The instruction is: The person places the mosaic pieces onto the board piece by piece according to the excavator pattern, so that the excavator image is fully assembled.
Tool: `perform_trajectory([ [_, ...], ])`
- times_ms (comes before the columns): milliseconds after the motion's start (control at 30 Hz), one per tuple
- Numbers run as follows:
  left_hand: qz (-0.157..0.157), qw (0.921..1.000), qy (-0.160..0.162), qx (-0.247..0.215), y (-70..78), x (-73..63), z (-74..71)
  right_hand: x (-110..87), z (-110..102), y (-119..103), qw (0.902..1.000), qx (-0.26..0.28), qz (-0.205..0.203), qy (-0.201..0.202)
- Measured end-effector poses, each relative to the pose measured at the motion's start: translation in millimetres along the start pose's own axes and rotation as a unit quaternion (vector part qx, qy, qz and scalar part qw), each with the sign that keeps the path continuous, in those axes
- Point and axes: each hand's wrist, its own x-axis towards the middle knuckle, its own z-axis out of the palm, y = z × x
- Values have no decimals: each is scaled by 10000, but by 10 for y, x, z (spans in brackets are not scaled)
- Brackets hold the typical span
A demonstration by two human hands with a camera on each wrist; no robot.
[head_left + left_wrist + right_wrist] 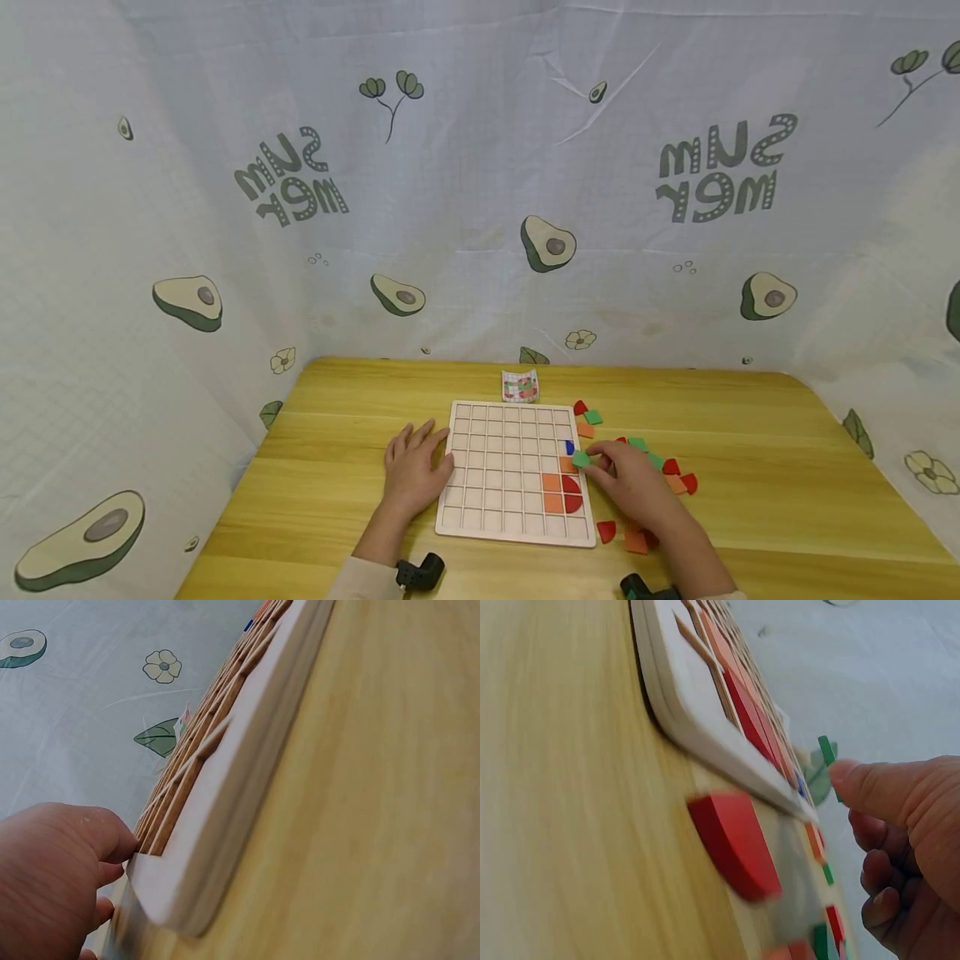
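Note:
A pale wooden grid board [487, 496] lies on the table. Orange squares [552, 503], red quarter-circles [572, 503] and a small blue piece [569, 447] sit in cells near its right side. My right hand [633, 483] pinches a green square tile [581, 459] over the board's right edge; in the right wrist view the tile [826, 751] stands edge-on between thumb and finger, above the surface. My left hand [415, 468] rests at the board's left edge with fingers spread, thumb touching the frame; its far fingers are partly hidden in the left wrist view.
Loose red, green and orange pieces lie right of the board, among them a red quarter-circle [606, 531], an orange square [635, 542] and a green square [593, 417]. A small patterned card [521, 386] stands behind the board. A printed cloth [465, 167] hangs around the table.

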Motion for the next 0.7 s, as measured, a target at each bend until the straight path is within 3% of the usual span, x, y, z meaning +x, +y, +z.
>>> perform_trajectory([
  [233,8,10000,-23,-18,3,3,8,81,130,-182,9993,-132,-102,-328],
  [700,-10,9999,-46,-101,-19,26,14,262,155,-345,9971,-292,-108,-693],
])
